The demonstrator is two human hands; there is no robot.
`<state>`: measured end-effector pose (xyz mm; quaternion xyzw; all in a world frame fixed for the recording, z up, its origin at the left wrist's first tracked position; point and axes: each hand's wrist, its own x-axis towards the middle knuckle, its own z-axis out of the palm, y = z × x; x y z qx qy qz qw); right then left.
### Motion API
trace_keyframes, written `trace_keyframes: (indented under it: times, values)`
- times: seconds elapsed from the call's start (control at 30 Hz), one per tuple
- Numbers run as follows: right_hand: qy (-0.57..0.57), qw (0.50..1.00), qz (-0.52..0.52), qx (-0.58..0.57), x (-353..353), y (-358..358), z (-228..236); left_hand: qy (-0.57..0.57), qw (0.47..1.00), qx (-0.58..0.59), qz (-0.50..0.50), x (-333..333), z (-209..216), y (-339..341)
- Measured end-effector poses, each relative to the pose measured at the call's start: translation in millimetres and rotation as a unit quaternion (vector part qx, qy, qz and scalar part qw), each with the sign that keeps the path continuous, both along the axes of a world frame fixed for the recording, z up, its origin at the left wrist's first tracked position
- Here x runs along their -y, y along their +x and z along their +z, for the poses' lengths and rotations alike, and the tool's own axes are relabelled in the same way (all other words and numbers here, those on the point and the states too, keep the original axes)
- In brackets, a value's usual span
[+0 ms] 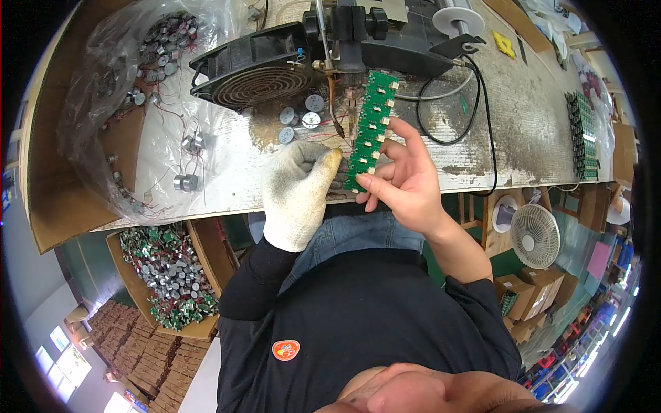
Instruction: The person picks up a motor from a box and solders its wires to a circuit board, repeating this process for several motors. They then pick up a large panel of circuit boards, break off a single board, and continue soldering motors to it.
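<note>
A long green circuit board strip (372,127) with a row of small white connectors is tilted upright over the table's front edge. My right hand (412,180) is bare and grips the strip's lower right edge between thumb and fingers. My left hand (297,196), in a white knitted glove with a stained thumb, is closed close beside the strip's lower left edge. What its curled fingers hold, if anything, is hidden. Above the hands, a thin metal soldering tip (337,124) points down from a black stand (348,38). Small round silver motors (287,115) lie to its left.
A black fan (258,79) with a round grille stands behind the left hand. Further left, a clear plastic bag (89,148) holds wired motors. A black cable (490,124) loops at right, before stacked green boards (584,138). A carton of parts (172,272) sits below left.
</note>
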<state>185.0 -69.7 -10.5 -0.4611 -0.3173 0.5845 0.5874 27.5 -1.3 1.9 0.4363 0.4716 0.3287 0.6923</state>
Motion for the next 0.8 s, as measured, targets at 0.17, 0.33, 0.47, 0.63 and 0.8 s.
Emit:
trace_keyframes:
  times: [0.17, 0.33, 0.47, 0.63, 0.8]
  values:
    - [-0.013, 1.000, 0.004, 0.004, -1.1, -0.1, 3.3, 0.015, 0.999, -0.028, -0.007, -1.0, -3.4, -1.3]
    - [-0.007, 1.000, -0.002, 0.001, -0.7, -0.6, 2.2, 0.024, 0.999, -0.028, -0.008, -1.2, 0.0, -0.8]
    - [-0.009, 1.000, -0.002, 0.000, -0.4, -0.6, 3.7, 0.031, 0.999, -0.025, -0.011, -1.0, 0.8, -1.6]
    - [-0.005, 1.000, -0.004, -0.005, 0.4, -0.8, 2.2, 0.024, 0.999, -0.020, -0.015, -0.9, 1.3, -1.6]
    - [-0.004, 1.000, 0.000, -0.005, 1.5, 0.2, 3.5, 0.031, 0.999, -0.015, -0.022, -0.3, -0.6, -1.3]
